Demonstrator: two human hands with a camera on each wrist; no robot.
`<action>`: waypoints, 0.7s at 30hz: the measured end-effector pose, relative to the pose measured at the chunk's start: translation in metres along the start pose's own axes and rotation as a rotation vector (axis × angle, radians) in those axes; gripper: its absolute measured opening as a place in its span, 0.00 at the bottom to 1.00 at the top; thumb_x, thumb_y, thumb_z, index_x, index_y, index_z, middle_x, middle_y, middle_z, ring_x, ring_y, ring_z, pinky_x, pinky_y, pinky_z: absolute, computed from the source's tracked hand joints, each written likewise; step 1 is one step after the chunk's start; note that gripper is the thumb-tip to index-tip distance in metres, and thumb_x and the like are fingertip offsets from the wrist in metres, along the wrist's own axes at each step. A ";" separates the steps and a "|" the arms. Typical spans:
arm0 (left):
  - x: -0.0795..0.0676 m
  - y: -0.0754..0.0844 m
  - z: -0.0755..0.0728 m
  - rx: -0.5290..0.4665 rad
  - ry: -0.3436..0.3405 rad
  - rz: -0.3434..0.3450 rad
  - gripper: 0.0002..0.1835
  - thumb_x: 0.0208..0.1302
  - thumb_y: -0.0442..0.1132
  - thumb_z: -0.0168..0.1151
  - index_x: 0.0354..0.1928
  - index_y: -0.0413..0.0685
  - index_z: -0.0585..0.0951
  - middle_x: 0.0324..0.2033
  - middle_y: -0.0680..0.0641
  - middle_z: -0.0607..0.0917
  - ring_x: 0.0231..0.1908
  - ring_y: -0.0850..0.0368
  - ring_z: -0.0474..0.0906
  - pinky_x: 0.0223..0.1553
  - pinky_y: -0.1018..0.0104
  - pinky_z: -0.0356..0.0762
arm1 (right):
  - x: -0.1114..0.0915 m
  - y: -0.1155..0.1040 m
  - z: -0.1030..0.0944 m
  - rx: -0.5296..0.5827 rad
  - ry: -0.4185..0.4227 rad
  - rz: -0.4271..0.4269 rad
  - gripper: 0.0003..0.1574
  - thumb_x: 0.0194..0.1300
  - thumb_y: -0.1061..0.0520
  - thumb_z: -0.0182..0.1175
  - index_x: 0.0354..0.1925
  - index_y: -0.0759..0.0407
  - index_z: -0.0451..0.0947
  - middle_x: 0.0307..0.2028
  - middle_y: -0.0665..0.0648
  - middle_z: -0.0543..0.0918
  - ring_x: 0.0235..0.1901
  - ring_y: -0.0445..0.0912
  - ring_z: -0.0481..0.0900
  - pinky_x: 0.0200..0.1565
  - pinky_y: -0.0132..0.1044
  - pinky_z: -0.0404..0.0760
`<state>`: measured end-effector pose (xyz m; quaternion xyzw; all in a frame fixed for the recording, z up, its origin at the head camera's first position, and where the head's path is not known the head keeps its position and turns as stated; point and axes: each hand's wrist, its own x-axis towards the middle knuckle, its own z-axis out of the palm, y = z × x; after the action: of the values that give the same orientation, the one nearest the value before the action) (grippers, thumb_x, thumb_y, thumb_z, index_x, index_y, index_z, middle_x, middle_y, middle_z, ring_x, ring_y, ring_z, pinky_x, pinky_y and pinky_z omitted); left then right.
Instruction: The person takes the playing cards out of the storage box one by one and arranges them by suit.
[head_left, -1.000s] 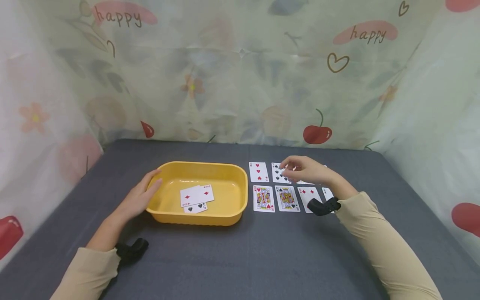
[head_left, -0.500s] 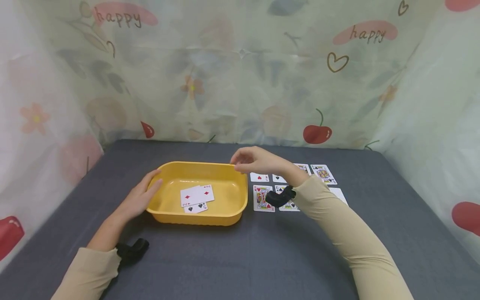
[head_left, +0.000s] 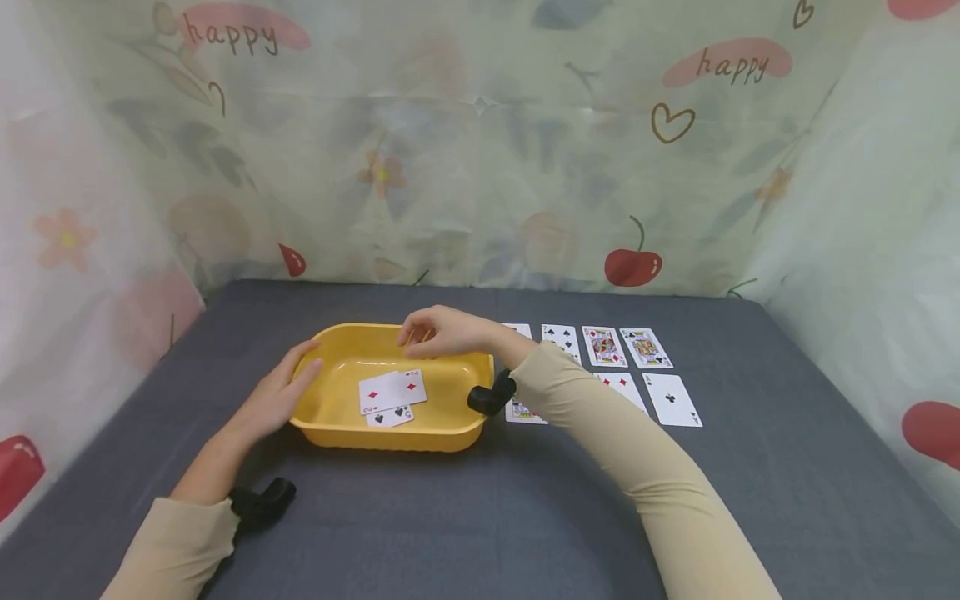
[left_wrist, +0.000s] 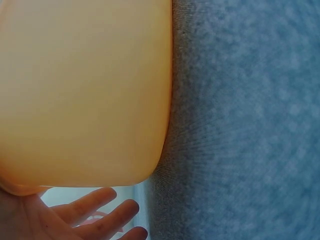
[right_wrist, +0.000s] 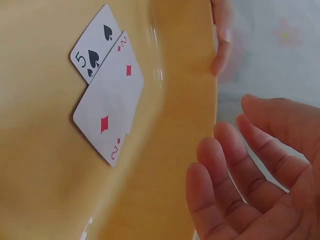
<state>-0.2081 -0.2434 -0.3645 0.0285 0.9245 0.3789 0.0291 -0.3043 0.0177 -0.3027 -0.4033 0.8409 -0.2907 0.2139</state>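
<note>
My left hand (head_left: 277, 392) rests at the left end of a yellow plastic tub (head_left: 390, 437), its thumb over the rim. In the left wrist view, its loosely spread fingers (left_wrist: 107, 220) lie outside the tub's wall. Inside the tub are a two of diamonds (right_wrist: 107, 107) and, partly covered by it, a five of spades (right_wrist: 97, 40). My right hand (head_left: 450, 331) hovers over the tub's back right part. Nothing shows in its loosely bent fingers (right_wrist: 212, 155) in the right wrist view.
Two rows of face-up playing cards lie right of the tub, including an ace of clubs (head_left: 672, 400), a spade card (head_left: 561, 340) and a red face card (head_left: 604, 346). My right sleeve (head_left: 600, 433) hides some. A printed curtain (head_left: 480, 192) surrounds the dark table (head_left: 420, 525).
My right hand has swept left from above the back row of cards to over the tub, uncovering the right-hand cards. My left hand has stayed at the rim.
</note>
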 end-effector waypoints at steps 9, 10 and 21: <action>0.001 -0.001 -0.001 -0.003 -0.010 0.000 0.36 0.73 0.58 0.33 0.72 0.42 0.48 0.70 0.31 0.50 0.68 0.30 0.48 0.64 0.34 0.48 | 0.023 -0.002 0.014 0.015 -0.034 0.044 0.19 0.62 0.58 0.60 0.51 0.63 0.75 0.44 0.58 0.81 0.45 0.45 0.78 0.46 0.27 0.76; 0.001 -0.001 -0.001 -0.002 -0.009 0.001 0.35 0.73 0.58 0.33 0.72 0.42 0.48 0.70 0.31 0.50 0.68 0.30 0.48 0.64 0.34 0.48 | 0.025 -0.002 0.016 0.015 -0.036 0.046 0.19 0.62 0.58 0.61 0.50 0.63 0.75 0.44 0.58 0.81 0.45 0.45 0.78 0.46 0.27 0.76; 0.000 -0.001 0.000 0.002 0.006 0.018 0.35 0.73 0.57 0.34 0.72 0.41 0.49 0.70 0.31 0.51 0.68 0.31 0.48 0.65 0.34 0.49 | 0.042 -0.005 0.027 0.009 -0.085 0.073 0.21 0.59 0.61 0.63 0.51 0.63 0.75 0.50 0.60 0.80 0.49 0.45 0.76 0.48 0.27 0.75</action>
<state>-0.2081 -0.2442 -0.3647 0.0357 0.9248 0.3782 0.0229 -0.3100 -0.0273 -0.3246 -0.3833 0.8440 -0.2690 0.2615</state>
